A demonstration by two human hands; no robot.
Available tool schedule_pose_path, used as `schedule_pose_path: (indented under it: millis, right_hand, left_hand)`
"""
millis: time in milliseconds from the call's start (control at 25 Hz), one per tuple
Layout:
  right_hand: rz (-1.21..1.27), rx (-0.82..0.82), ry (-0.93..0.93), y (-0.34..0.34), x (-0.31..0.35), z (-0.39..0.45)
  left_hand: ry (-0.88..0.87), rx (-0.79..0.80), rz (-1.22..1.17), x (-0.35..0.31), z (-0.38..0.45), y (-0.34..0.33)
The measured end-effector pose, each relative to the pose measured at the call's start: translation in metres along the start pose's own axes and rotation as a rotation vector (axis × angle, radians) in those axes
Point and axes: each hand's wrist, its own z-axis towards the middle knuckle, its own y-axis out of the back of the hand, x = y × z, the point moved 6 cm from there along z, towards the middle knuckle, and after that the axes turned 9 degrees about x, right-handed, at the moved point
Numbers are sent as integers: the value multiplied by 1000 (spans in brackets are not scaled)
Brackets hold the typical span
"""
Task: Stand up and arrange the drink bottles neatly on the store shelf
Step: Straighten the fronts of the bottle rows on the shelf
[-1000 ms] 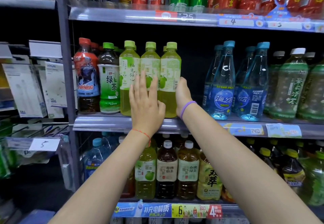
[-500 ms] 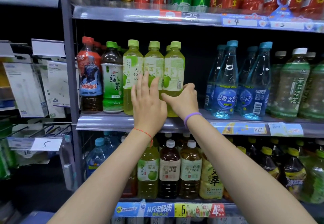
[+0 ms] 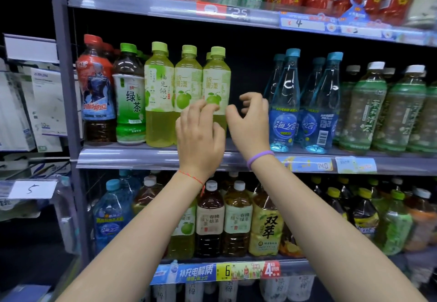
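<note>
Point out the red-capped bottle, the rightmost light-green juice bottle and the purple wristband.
red-capped bottle [image 3: 95,93]: head view, on its label.
rightmost light-green juice bottle [image 3: 216,81]: head view, upper label.
purple wristband [image 3: 259,157]: head view, on the band.

Left of the shelving, hanging white packaged goods [image 3: 48,105] on hooks, beside a grey upright post [image 3: 62,69]. Below them, a handwritten "5" tag [image 3: 32,189]. Lower down, a blue-and-yellow promotional strip [image 3: 216,272] with printed prices.

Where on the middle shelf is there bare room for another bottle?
One gap: between the rightmost yellow-green bottle and the blue bottles, partly behind the right hand. Left of it, bottles stand shoulder to shoulder; right of it, blue and pale green bottles crowd.
</note>
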Motion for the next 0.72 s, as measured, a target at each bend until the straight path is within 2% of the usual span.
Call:
schedule_pose_path:
  millis: [80, 160, 200, 320, 400, 480, 600, 720]
  right_hand:
    - [-67, -234, 169, 42, 3, 1]
    - [-92, -336, 130, 76, -14, 7]
    - [-48, -300, 38, 86, -27, 13]
    - [194, -45, -318, 92, -67, 27]
    - [328, 94, -505, 89, -81, 31]
    - [429, 152, -620, 84, -94, 35]
    - [517, 198, -716, 75, -109, 41]
    - [589, 196, -719, 68, -121, 50]
  left_hand:
    - [-120, 7, -105, -29, 2, -10]
    - [-112, 110, -161, -51, 7, -28]
    - [-66, 182, -161, -59, 10, -41]
    - [88, 416, -68, -68, 12, -84]
    - [153, 510, 39, -65, 9, -106]
    - [173, 523, 154, -58, 3, -116]
    - [94, 465, 322, -56, -5, -120]
    - [87, 451, 276, -59, -4, -118]
